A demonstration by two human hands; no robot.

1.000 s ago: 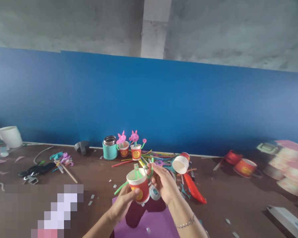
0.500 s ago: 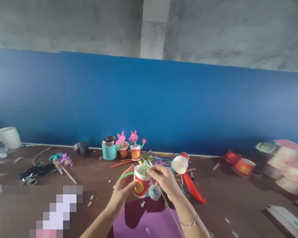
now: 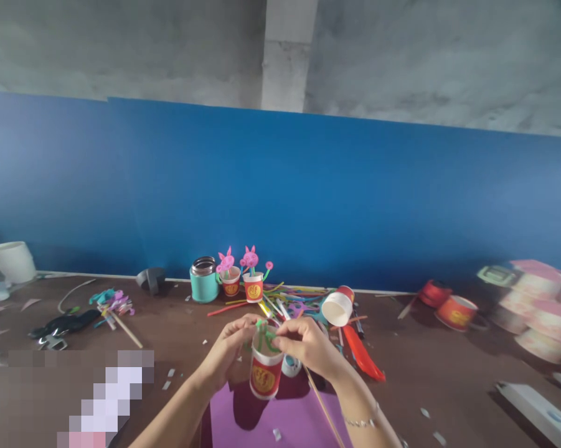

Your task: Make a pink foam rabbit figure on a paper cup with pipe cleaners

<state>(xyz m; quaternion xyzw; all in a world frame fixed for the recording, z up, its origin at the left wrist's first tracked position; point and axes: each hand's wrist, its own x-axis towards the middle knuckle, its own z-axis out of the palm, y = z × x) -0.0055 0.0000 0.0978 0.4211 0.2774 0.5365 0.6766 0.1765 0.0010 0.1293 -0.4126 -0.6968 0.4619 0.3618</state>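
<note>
A red and white paper cup [image 3: 266,377] with a gold emblem is upright over a purple sheet [image 3: 243,429]. Green stems [image 3: 264,338], which look like pipe cleaners, stick up bent inside its mouth. At the left of the rim, my left hand [image 3: 231,348] has its fingers closed beside the green stems; what they grip is partly hidden. From the right, my right hand [image 3: 303,339] pinches a green stem between thumb and forefinger above the rim. Whether the cup rests on the sheet or hangs just above it, I cannot tell.
Two cups with pink pig-faced figures [image 3: 251,258] stand at the back beside a teal jar [image 3: 204,283]. Coloured stems [image 3: 303,294], a tipped cup [image 3: 337,308] and a red pouch-like item [image 3: 363,354] lie behind. A thin stick [image 3: 324,407] crosses the sheet. Stacked tubs [image 3: 542,311] stand right.
The cup has moved down a little and become more upright. My left hand has shifted from the cup's side up to its rim; the green stem that stuck out left no longer shows there.
</note>
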